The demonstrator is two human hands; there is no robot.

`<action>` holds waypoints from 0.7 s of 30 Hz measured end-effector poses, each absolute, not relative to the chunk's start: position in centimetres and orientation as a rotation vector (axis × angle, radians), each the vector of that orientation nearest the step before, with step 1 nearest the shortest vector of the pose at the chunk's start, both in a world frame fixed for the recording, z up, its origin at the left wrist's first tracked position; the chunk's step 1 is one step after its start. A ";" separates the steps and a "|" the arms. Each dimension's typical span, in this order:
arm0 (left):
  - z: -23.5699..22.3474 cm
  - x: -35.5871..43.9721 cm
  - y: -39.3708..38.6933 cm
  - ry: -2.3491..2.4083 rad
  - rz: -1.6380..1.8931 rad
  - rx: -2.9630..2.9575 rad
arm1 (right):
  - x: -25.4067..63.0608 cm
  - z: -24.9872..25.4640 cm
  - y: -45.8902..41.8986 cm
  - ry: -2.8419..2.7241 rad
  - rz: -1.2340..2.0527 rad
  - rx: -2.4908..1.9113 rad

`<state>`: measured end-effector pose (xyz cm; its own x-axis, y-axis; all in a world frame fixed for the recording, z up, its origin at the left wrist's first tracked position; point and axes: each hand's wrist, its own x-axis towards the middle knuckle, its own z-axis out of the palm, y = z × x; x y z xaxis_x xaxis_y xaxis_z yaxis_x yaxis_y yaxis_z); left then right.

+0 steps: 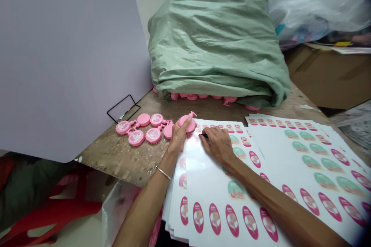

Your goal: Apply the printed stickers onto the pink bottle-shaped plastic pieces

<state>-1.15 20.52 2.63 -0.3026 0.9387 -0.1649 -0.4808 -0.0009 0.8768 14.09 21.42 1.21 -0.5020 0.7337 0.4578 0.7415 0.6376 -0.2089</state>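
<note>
My left hand [177, 134] is closed round a pink round plastic piece [186, 123] with a short stem at its top. Fingers bent, my right hand [216, 143] rests on a white sticker sheet [207, 177] and grips a small black tool [204, 135]; its kind is mostly hidden. The sheet lies on a stack and bears pink oval and green domed stickers. Left of my left hand, several similar pink pieces lie in a cluster, some with a round picture sticker [136, 137] on top, one with a plain face [143, 119].
More sticker sheets [278, 162] lie to the right. Behind stands a big green cloth sack [217, 42] with pink pieces under its edge. A pale panel [72, 58] rises at the left beside a black wire stand [124, 108]. A cardboard box [327, 73] stands back right.
</note>
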 end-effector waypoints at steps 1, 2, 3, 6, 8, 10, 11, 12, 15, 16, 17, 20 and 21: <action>2.6 -1.2 20.5 1.098 1.577 0.593 | 14.1 1.1 21.5 -2.352 -0.007 -1.150; 2.5 -1.2 20.5 1.098 1.576 0.593 | 14.0 0.9 21.6 -2.354 0.006 -1.149; 2.5 -1.2 20.4 1.099 1.575 0.593 | 14.0 0.8 21.7 -2.352 0.018 -1.151; 2.4 -1.3 20.3 1.094 1.581 0.575 | 13.8 0.8 22.0 -2.329 0.042 -1.157; 2.4 -1.3 20.3 1.079 1.591 0.557 | 13.7 0.9 21.9 -2.314 0.043 -1.140; 2.3 -1.3 20.4 1.050 1.603 0.535 | 13.7 1.1 21.7 -2.314 0.040 -1.100; 2.3 -1.4 20.5 1.033 1.609 0.524 | 13.7 1.2 21.5 -2.309 0.044 -1.067; 2.2 -1.5 20.6 1.017 1.615 0.512 | 13.8 1.4 21.3 -2.297 0.058 -1.026; 2.2 -1.8 20.7 0.988 1.627 0.472 | 14.2 2.5 20.8 -2.135 0.197 -0.947; 2.3 -1.8 20.6 0.986 1.635 0.459 | 14.4 3.2 20.7 -2.038 0.295 -0.962; 2.5 -1.9 20.5 0.986 1.645 0.449 | 14.6 3.9 20.7 -1.937 0.409 -0.996; 3.5 -1.7 19.7 0.971 1.663 0.448 | 15.2 6.4 20.8 -1.724 0.735 -1.078; 4.0 -1.7 19.3 0.967 1.665 0.467 | 15.3 7.1 20.9 -1.704 0.811 -1.070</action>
